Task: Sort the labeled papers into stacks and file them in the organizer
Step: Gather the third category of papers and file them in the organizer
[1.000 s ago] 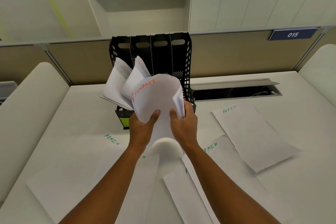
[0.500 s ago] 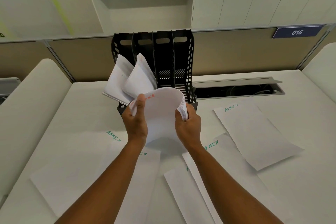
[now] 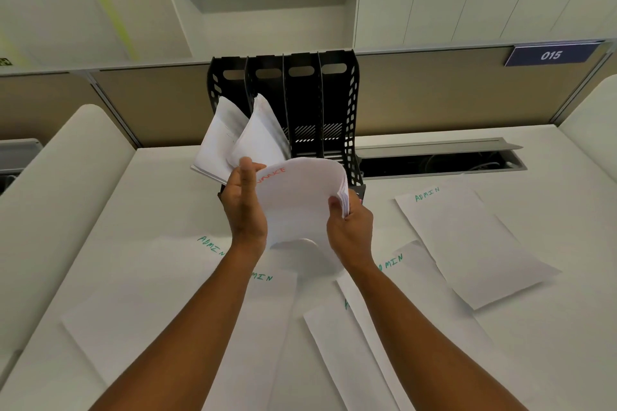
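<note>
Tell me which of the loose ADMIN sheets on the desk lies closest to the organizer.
The ADMIN sheet on the right, nearest the cable slot. Its top corner reaches almost level with the organizer base; the other ADMIN sheets lie nearer the person.

Black perforated organizer (image 3: 337,100); white desk (image 3: 500,360); white sheets lettered green (image 3: 467,237); the held stack (image 3: 300,197) lettered red; navy sign (image 3: 551,55) with white numerals.

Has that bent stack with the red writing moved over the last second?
Yes. The bent stack has sunk lower against the black organizer, uncovering more of its slots.
</note>
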`<state>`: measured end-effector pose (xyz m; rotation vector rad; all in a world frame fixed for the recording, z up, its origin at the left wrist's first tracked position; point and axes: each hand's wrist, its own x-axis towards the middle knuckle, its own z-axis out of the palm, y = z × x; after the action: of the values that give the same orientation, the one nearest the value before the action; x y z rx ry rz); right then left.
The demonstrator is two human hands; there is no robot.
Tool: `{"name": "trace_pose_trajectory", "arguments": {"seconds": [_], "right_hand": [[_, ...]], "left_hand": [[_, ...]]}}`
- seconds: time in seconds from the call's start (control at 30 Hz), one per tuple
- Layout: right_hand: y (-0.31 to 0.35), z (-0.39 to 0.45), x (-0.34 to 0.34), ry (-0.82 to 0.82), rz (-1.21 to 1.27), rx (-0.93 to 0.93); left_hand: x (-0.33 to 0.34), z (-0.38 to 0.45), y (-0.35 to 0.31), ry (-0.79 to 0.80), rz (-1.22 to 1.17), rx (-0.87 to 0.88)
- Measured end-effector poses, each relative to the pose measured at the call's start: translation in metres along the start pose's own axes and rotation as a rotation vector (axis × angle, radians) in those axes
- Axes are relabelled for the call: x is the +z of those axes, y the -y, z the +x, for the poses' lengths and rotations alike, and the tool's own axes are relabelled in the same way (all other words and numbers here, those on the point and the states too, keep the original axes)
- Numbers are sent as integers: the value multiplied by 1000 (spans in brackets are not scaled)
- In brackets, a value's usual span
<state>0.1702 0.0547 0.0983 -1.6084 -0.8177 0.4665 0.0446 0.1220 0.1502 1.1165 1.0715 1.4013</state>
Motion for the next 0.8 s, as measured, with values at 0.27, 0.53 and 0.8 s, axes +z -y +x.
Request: {"name": "trace_pose_trajectory", "arguments": {"seconds": [0.27,0.53,0.8], "right_hand": [[0,3,-3,52,-55,58],[-6,8,-16,199,-344,33],[57,36,-29,2,-266,-49]], "left_hand": [[-12,-8,32,140,258,41],[-28,2,56,105,337,-177],[-31,17,58,1,237,-148]]}}
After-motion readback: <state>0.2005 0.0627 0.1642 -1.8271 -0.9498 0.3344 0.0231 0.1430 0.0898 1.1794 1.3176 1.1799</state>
